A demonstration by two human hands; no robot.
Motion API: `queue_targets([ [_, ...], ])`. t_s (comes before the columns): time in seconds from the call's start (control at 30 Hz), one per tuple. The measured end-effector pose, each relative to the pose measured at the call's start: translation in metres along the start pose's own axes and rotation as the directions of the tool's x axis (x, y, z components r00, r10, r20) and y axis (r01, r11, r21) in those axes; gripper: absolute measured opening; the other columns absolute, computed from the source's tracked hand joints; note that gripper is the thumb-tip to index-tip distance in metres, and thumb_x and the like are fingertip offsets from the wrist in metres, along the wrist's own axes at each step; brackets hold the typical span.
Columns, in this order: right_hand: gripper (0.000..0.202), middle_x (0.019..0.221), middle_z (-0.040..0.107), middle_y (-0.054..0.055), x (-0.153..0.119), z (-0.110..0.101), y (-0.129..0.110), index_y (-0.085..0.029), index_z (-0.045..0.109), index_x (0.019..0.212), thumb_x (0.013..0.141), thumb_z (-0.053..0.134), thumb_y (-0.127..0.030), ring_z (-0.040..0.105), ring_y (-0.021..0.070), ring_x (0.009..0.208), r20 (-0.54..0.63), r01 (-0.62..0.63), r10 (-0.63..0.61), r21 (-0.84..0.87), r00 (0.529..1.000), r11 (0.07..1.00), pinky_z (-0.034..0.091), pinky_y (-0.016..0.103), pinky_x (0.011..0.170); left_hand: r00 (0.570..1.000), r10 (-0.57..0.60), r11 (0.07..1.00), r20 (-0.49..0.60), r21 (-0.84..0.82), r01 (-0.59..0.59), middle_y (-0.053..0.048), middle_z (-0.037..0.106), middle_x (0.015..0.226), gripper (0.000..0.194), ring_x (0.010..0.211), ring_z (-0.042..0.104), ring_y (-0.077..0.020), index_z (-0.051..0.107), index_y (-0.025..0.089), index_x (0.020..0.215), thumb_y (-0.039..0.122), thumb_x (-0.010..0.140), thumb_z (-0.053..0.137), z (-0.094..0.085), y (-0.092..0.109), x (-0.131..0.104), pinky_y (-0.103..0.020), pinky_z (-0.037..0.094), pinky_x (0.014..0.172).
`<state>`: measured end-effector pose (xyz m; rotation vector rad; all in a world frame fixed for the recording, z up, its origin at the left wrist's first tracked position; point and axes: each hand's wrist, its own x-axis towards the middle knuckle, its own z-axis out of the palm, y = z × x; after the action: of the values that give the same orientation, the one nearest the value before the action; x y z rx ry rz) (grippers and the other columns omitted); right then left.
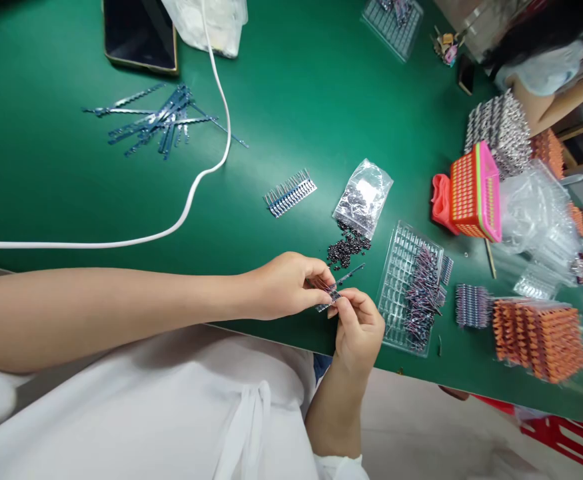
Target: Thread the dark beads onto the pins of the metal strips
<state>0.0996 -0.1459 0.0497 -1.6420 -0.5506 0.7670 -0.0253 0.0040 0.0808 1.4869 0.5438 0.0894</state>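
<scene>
My left hand (291, 287) pinches a thin dark metal strip (350, 275) holding small pins, close to the table's front edge. The fingers of my right hand (360, 327) are closed on the near end of the same strip, meeting the left fingertips. Just beyond them lies a pile of small dark beads (346, 248), spilling from a clear plastic bag (364, 199). A strip filled with a row of pins (290, 193) lies farther back. To the right, a clear ridged tray (396, 287) bears a heap of thin pins with dark ends (425, 293).
Loose blue strips (166, 120) lie back left, near a phone (140, 33) and a white cable (191, 193). Orange stacks (538, 337), a pink-and-orange basket (476, 192) and plastic bags stand right. Another person's arm (566, 100) rests at the upper right.
</scene>
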Motion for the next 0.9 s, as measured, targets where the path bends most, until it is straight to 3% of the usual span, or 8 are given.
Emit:
queue_targets([
  [0.13,0.016,0.07,0.062,-0.002,-0.002,0.003,-0.001,-0.018,0.069,0.082,0.081,0.071,-0.033,0.055,0.0094,0.057,-0.038,0.037,-0.039,-0.051,0.999,0.998,0.044,0.023,0.054,1.0,-0.019,1.0,-0.016,0.011,0.02,-0.007,0.077,0.094,0.024,0.088,0.072,-0.0192,0.069,0.014,0.1,0.029,0.081,0.067,0.0,-0.003,0.002,-0.027,0.054,0.08],
  [0.27,0.016,0.072,0.063,-0.001,-0.001,0.005,-0.002,-0.018,0.07,0.083,0.081,0.071,-0.034,0.056,0.0094,0.058,-0.038,0.045,-0.046,-0.019,0.998,0.999,0.045,0.022,0.053,1.0,0.004,0.995,0.016,0.102,-0.005,-0.004,0.076,0.085,0.021,0.077,0.068,-0.017,0.072,0.016,0.092,0.033,0.087,0.06,-0.001,0.0,0.001,-0.024,0.049,0.07],
  [0.4,0.017,0.068,0.063,-0.002,0.0,0.002,-0.001,-0.019,0.07,0.082,0.08,0.072,-0.035,0.056,0.0092,0.056,0.046,-0.012,0.008,0.072,0.999,0.997,0.046,0.022,0.053,0.998,0.052,0.979,0.031,0.194,-0.057,0.0,0.073,0.075,0.022,0.067,0.06,-0.0138,0.071,0.018,0.085,0.034,0.088,0.057,-0.003,0.004,-0.001,-0.022,0.042,0.061],
  [0.67,0.016,0.065,0.065,-0.002,0.001,-0.003,0.003,-0.019,0.071,0.081,0.077,0.074,-0.034,0.055,0.0087,0.051,0.176,-0.089,0.052,0.211,0.983,0.974,0.042,0.021,0.048,0.976,0.109,0.958,0.191,0.241,-0.154,0.0,0.073,0.08,0.023,0.073,0.062,-0.0147,0.07,0.019,0.084,0.036,0.09,0.055,-0.008,0.003,0.001,-0.021,0.044,0.067],
  [0.77,0.016,0.068,0.065,-0.001,-0.006,-0.005,-0.004,-0.019,0.071,0.083,0.08,0.071,-0.035,0.057,0.0094,0.055,0.118,-0.027,0.017,0.084,0.993,0.996,0.044,0.021,0.05,0.983,0.064,0.967,0.172,0.232,-0.104,0.0,0.074,0.08,0.024,0.075,0.064,-0.0153,0.07,0.019,0.084,0.038,0.089,0.056,-0.007,0.005,0.001,-0.022,0.045,0.069],
  [0.83,0.016,0.07,0.064,-0.001,-0.012,-0.012,-0.009,-0.019,0.07,0.082,0.082,0.069,-0.035,0.058,0.0099,0.057,0.002,0.057,-0.057,-0.049,0.998,0.997,0.046,0.022,0.052,0.991,0.034,0.976,0.131,0.209,-0.061,0.0,0.075,0.082,0.025,0.077,0.065,-0.016,0.07,0.019,0.083,0.041,0.089,0.058,-0.007,0.006,0.002,-0.023,0.046,0.071],
  [0.9,0.016,0.071,0.062,-0.001,-0.018,-0.027,-0.011,-0.019,0.068,0.081,0.083,0.067,-0.034,0.057,0.0101,0.058,-0.162,0.139,-0.166,-0.167,0.973,0.976,0.046,0.022,0.052,0.995,0.019,0.984,0.097,0.175,-0.036,-0.001,0.076,0.083,0.026,0.079,0.067,-0.017,0.069,0.019,0.083,0.042,0.088,0.059,-0.007,0.006,0.003,-0.024,0.048,0.073],
])
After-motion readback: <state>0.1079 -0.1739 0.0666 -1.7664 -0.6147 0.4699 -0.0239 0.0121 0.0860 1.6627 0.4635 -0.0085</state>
